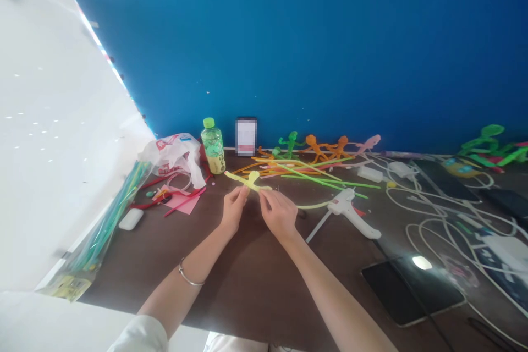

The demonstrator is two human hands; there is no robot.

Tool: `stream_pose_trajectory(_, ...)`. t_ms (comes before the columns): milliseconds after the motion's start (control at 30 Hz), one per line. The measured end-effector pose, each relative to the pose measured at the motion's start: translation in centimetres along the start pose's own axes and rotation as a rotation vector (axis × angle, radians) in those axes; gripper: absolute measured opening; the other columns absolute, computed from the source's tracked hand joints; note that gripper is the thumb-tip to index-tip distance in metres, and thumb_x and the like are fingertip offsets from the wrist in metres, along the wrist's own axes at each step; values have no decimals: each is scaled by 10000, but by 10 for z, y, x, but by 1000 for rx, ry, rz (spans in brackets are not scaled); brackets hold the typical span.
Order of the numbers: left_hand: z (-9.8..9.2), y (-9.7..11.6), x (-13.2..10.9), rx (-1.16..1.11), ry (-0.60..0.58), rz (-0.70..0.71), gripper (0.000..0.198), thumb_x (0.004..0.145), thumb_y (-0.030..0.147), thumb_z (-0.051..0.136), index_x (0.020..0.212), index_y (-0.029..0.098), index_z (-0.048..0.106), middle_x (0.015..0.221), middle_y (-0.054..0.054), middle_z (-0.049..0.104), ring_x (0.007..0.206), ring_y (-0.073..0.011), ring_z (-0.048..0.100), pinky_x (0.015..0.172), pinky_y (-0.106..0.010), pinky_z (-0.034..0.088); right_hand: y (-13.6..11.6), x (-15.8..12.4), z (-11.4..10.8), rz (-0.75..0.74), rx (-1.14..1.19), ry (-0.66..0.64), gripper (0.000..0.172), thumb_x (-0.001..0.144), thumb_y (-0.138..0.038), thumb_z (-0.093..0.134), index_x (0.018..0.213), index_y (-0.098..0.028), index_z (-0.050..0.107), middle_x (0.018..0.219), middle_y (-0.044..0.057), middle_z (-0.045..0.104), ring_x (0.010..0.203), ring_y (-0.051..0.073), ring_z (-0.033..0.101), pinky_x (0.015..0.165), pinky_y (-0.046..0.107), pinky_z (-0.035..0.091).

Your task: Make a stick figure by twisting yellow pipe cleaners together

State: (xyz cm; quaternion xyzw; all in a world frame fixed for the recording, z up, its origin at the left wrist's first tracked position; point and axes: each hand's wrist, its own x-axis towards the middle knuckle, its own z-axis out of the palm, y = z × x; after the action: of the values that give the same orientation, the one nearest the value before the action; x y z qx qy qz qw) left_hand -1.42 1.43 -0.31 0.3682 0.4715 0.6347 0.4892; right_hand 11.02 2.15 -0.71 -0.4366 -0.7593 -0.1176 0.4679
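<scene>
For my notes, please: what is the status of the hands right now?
Left hand and right hand pinching yellow pipe-cleaner figure. Loose pipe cleaners beyond it. White glue gun right of right hand, not touching.

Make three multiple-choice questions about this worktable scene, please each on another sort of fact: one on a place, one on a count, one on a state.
1. Where is the white plastic hot glue gun compared with the right hand?
A. To its right
B. On the pink paper
C. Inside the plastic bag

2. How many orange pipe-cleaner figures are in front of the blue wall?
A. One
B. Two
C. Five

3. What is the state of the yellow pipe-cleaner figure?
A. Lying untouched
B. Standing against the bottle
C. Pinched by both hands

Answers:
1. A: the glue gun lies right of the right hand.
2. B: two orange figures show side by side.
3. C: fingers of the left hand and the right hand grip it.
</scene>
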Motion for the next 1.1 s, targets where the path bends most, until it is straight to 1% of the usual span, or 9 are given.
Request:
stream_pose_trajectory(100,-1,-4,1,-28,-33,29,386,714,461,575,535,144,447,535,46,287,488,-58,238,456,-219,186,-3,-2,0,-33,-24,13,123,825,-170,497,835,-165,619,697,29,661,651,112,589,653,222,395)
stream_pose_trajectory(200,-1,-6,1,-69,-16,-11,398,711,462,577,523,148,421,532,46,278,485,-58,238,458,-221,186,-5,-2,-2,-75,-63,16,105,818,-169,511,786,-167,611,667,21,654,611,101,575,621,220,375)
stream_pose_trajectory(333,-1,-5,1,-59,-34,-23,373,703,465,585,560,143,463,552,44,288,487,-55,236,454,-218,179,-4,-2,-5,-139,-113,6,107,818,-164,513,804,-178,619,657,15,651,595,96,561,604,229,348)
stream_pose_trajectory(567,0,-2,0,-59,-15,-14,359,704,454,578,567,147,450,560,45,281,490,-54,245,453,-209,195,-1,-5,-10,-177,-143,-66,183,847,-196,476,920,-188,643,800,66,687,671,129,595,616,255,374)
stream_pose_trajectory(700,-1,-2,2,-138,-6,-97,315,685,433,586,603,153,466,533,54,302,460,-50,252,438,-207,199,0,-6,-10,-113,-34,-142,224,859,-222,450,978,-206,639,844,71,691,702,146,620,649,265,422)
stream_pose_trajectory(767,-1,0,3,-197,-25,-146,297,680,420,584,610,154,472,521,55,324,437,-46,247,425,-209,197,2,-5,-10,-50,76,-161,216,854,-230,458,947,-208,651,825,67,691,724,150,628,678,264,443)
stream_pose_trajectory(900,-3,5,4,-354,-87,-255,213,675,363,574,704,159,518,604,38,443,406,-34,261,399,-209,189,10,0,-9,205,352,-214,202,821,-298,493,806,-194,666,742,53,679,674,155,623,622,258,475)
stream_pose_trajectory(1000,-3,7,4,-402,-160,-318,187,680,336,558,738,159,543,609,32,461,387,-33,272,387,-211,182,24,9,-13,379,536,-332,220,791,-342,512,776,-175,655,753,51,668,655,161,616,585,259,481)
stream_pose_trajectory(1100,-3,9,3,-332,-291,-280,200,683,333,570,665,135,554,595,17,474,388,-27,275,391,-213,167,39,23,-22,410,598,-501,238,783,-359,508,782,-169,651,796,46,664,702,167,612,630,274,476)
